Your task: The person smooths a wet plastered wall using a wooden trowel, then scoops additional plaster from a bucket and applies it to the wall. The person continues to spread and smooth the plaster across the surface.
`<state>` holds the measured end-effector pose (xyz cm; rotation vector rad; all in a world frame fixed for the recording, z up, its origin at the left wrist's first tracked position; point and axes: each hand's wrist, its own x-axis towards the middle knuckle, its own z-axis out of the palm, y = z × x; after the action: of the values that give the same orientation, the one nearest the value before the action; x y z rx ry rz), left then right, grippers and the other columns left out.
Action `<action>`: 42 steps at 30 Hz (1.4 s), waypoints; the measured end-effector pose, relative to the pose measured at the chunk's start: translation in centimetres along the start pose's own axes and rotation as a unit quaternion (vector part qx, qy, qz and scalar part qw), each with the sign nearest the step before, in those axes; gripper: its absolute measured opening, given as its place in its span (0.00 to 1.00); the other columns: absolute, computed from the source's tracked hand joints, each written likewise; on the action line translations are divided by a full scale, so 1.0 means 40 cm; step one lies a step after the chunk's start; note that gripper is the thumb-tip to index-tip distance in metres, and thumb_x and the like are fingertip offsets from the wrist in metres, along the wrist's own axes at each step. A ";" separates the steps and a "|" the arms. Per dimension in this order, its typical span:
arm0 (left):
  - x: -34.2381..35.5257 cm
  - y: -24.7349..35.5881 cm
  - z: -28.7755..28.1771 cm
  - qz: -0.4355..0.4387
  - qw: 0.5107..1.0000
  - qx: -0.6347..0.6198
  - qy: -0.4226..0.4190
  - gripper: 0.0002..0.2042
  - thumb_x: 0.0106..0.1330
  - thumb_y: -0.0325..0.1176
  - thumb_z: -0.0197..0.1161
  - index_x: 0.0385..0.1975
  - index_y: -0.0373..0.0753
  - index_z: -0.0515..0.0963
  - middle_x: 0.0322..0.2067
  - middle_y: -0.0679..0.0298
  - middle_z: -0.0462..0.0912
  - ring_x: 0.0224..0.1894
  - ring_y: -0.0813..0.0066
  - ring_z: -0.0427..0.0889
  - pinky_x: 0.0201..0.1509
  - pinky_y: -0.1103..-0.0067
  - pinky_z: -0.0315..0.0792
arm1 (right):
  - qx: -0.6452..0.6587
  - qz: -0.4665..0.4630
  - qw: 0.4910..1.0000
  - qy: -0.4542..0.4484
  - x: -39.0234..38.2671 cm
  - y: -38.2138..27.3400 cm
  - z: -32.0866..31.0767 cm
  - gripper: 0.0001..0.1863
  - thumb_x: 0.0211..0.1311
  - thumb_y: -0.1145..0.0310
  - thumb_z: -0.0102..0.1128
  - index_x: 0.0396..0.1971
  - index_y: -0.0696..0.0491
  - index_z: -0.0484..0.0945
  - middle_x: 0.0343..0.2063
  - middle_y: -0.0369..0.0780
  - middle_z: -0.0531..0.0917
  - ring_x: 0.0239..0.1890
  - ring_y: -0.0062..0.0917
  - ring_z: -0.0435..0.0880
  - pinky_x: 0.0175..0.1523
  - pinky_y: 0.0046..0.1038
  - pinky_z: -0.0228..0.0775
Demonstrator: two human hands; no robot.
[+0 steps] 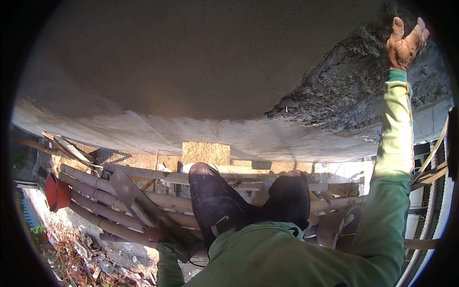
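My left hand (158, 232) is low on the left, closed around the handle of a long, flat plastering float (125, 187). The float slants above the bamboo poles, away from the wall. My right arm reaches far up to the right, and my right hand (404, 47) is beside the rough part of the wall with thumb and fingers apart. Nothing shows in it; whether it touches the wall I cannot tell. Smooth grey plaster (191, 57) covers most of the wall, ending in a ragged edge against the rough, lumpy mortar (342, 81).
Bamboo scaffold poles (103, 196) run below me past my knees. An orange-red bucket (58, 193) hangs at their left end. A dark pan-like container (334, 227) sits right of my legs. Far below on the left lies rubble (95, 253); split bamboo (432, 172) leans at the right.
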<state>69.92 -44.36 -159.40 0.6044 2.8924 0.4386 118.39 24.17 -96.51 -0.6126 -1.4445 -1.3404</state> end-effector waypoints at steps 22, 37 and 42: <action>0.032 0.054 -0.024 -0.118 0.993 -0.013 0.004 0.43 0.51 0.40 0.74 0.69 0.31 0.65 0.62 0.29 0.67 0.64 0.30 0.67 0.71 0.53 0.64 | 0.297 0.880 0.279 -0.243 -0.998 -0.706 -0.274 0.08 0.71 0.66 0.65 0.40 0.56 0.79 0.22 0.33 0.79 0.18 0.16 0.75 0.20 0.18 0.59; 0.025 0.179 -0.030 -0.140 0.985 -0.097 -0.020 0.41 0.50 0.40 0.75 0.64 0.27 0.68 0.58 0.32 0.71 0.61 0.34 0.71 0.68 0.54 0.67 | 0.090 0.367 0.347 -0.858 -1.423 -0.624 -0.427 0.12 0.59 0.66 0.64 0.40 0.56 0.87 0.35 0.51 0.89 0.35 0.44 0.89 0.41 0.42 0.80; 0.029 0.083 -0.159 -0.144 0.986 -0.078 0.039 0.34 0.48 0.39 0.75 0.56 0.30 0.75 0.51 0.40 0.77 0.59 0.39 0.75 0.62 0.56 0.72 | 0.218 0.293 0.325 -0.872 -1.009 -0.721 -0.599 0.25 0.56 0.63 0.67 0.55 0.52 0.83 0.51 0.48 0.87 0.57 0.42 0.85 0.61 0.38 0.75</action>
<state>68.77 -42.57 -152.44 0.1451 2.9174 0.6490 114.90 5.42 -148.20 -2.1873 -2.3812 1.1131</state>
